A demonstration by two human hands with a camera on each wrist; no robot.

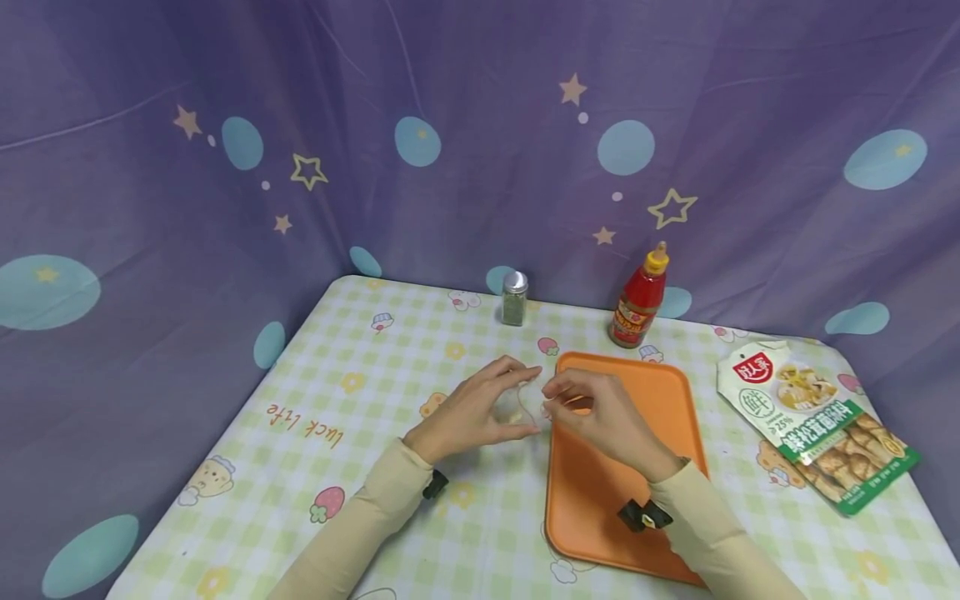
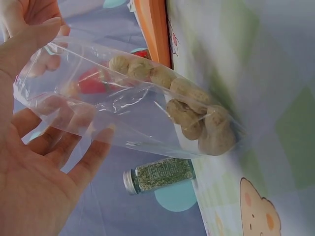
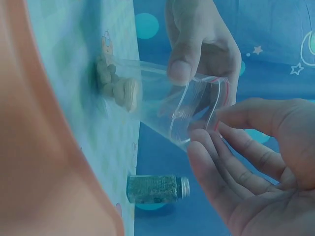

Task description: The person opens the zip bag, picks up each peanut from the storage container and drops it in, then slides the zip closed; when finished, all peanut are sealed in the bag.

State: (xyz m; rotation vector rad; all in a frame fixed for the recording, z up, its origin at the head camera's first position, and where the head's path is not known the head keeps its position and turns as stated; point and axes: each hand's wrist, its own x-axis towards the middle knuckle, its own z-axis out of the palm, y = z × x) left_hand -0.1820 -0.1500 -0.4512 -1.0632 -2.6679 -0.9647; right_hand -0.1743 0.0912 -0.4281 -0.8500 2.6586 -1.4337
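A clear zip-lock bag (image 2: pixel 142 118) hangs between my two hands, its mouth and red-edged seal strip showing in the right wrist view. Several peanuts in their shells (image 2: pixel 216 135) lie at the bottom of the bag, close above or touching the tablecloth; I cannot tell which. My left hand (image 1: pixel 477 408) holds the bag near its mouth, thumb on one side and fingers on the other. From the opposite side, my right hand (image 1: pixel 600 410) pinches the mouth's edge with its fingertips. In the head view the bag is barely visible.
An orange tray (image 1: pixel 622 521) lies beneath my right hand and forearm. Behind stand a glass shaker of green herbs (image 1: pixel 514 304) and a red sauce bottle (image 1: pixel 640 302) with a yellow cap. A green-and-white food packet (image 1: pixel 806 417) lies at the right. Purple cloth hangs behind the table.
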